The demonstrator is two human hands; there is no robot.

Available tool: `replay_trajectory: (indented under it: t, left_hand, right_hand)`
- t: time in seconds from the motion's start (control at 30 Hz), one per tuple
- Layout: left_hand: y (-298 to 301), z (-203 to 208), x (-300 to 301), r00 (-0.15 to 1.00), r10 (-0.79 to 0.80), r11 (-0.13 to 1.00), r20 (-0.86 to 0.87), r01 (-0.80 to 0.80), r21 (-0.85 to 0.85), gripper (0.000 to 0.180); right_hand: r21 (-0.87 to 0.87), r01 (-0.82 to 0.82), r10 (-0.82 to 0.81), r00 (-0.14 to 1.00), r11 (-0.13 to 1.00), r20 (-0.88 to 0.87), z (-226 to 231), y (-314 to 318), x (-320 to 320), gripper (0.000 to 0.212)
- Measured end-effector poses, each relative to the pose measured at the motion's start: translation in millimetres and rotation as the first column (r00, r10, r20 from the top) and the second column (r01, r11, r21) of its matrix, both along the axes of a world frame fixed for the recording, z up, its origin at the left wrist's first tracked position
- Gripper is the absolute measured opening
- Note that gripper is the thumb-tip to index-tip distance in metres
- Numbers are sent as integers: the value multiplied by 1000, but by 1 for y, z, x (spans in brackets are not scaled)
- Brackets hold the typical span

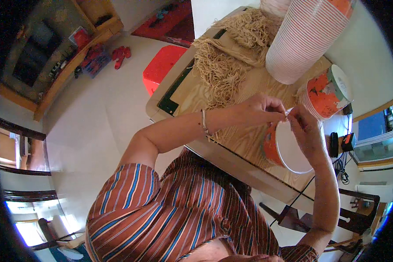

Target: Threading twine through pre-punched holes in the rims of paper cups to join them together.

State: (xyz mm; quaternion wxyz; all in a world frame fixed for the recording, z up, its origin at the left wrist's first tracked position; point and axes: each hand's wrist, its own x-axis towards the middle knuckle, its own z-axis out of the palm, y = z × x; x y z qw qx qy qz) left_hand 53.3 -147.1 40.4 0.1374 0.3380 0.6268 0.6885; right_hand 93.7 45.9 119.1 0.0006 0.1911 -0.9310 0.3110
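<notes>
An orange paper tub (294, 150) with a white inside lies tilted on the wooden table, its mouth turned toward me. At its upper rim the fingertips of my left hand (262, 109) and my right hand (305, 131) meet in a pinch. Something small and whitish shows between the left fingertips, too small to name. The right fingers close at the rim, and that hand covers part of the tub's right side. A bracelet (204, 122) circles my left wrist. Beyond the left forearm lies a tangled heap of beige string (220, 72).
On the table (244, 144), a tall stack of paper tubs (310, 39) leans at the back, with a shorter stack (325, 94) to its right. Black adapters (340, 143) and cables lie at the right. Left of the table stands a red stool (163, 65).
</notes>
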Motion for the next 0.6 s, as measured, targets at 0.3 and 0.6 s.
replay_trajectory:
  t: [0.3, 0.6]
  left_hand:
    - [-1, -2, 1, 988, -55, 998, 143, 51, 32, 18]
    - [-2, -6, -2, 986, -61, 998, 157, 55, 39, 14]
  right_hand:
    - [-20, 4, -2, 995, 1000, 103, 11, -2, 1, 8]
    - [-49, -38, 43, 993, 998, 109, 8, 2, -4, 8]
